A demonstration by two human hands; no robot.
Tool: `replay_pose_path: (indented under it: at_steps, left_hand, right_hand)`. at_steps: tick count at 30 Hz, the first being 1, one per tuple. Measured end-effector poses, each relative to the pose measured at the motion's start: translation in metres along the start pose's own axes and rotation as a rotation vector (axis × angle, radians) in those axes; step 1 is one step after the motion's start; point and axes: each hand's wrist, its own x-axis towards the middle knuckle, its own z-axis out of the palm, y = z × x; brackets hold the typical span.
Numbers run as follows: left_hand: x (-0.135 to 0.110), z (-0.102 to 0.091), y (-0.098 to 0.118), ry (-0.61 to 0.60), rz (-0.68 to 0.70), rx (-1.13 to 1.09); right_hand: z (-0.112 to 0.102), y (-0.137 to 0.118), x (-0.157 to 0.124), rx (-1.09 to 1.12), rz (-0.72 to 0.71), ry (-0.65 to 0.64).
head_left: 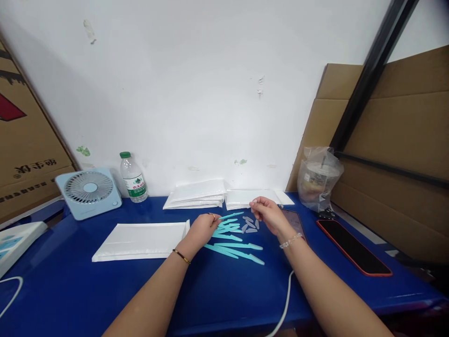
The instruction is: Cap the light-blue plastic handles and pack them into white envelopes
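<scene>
My left hand [202, 230] is closed on the handle of a turquoise eyebrow razor [232, 215], its slim blade end pointing right. Below and beside that hand, several more turquoise razors [238, 245] lie spread over the blue table. My right hand [267, 213] hovers to the right with thumb and fingers pinched together; whatever is between the fingertips is too small to make out. Between the two hands sits a small heap of clear plastic blade caps [249, 225]. A white padded envelope [140, 239] lies flat to the left of my left hand.
Stacks of white envelopes [196, 192] rest against the wall. A light blue fan [89, 189] and a water bottle [133, 178] stand at back left. On the right are a red-edged phone [354, 245], a bagged drink cup [317, 180] and a white cable [286, 304].
</scene>
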Motion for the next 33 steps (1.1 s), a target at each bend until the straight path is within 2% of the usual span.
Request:
replay_pose_path:
  at_steps: [3,7,11,13,17,22,25,27,31,33]
  left_hand:
    - [-0.002,-0.008,-0.004,0.004,0.015,0.179]
    - [-0.007,-0.009,-0.001,0.040,0.052,0.213]
    - [-0.011,-0.003,0.006,-0.117,0.174,0.141]
    - [-0.012,0.002,0.009,-0.180,0.214,0.128]
    - [-0.011,0.007,0.013,-0.210,0.201,0.128]
    - [-0.008,-0.011,0.004,-0.079,0.088,0.242]
    - [-0.009,-0.018,0.000,-0.063,0.028,0.212]
    - [-0.010,-0.018,0.002,-0.084,0.046,0.161]
    - [-0.014,-0.007,0.013,-0.208,0.195,0.090]
    - [-0.015,0.000,0.016,-0.288,0.255,0.062]
  right_hand:
    - [-0.012,0.006,0.002,-0.345,0.057,-0.107]
    - [-0.022,0.005,-0.003,-0.696,0.022,-0.185]
    - [-0.020,-0.003,-0.014,-0.875,0.065,-0.499]
    - [-0.015,-0.006,-0.018,-0.952,0.064,-0.597]
    - [-0.011,-0.007,-0.020,-0.928,0.001,-0.608]
    - [-0.023,-0.008,-0.014,-0.872,-0.044,-0.397]
    - [-0.026,-0.009,-0.015,-0.891,-0.041,-0.331]
    - [-0.023,-0.010,-0.019,-0.932,-0.019,-0.424]
    - [-0.011,-0.012,-0.029,-1.043,0.089,-0.735]
    - [-0.006,-0.013,-0.032,-1.083,0.084,-0.758]
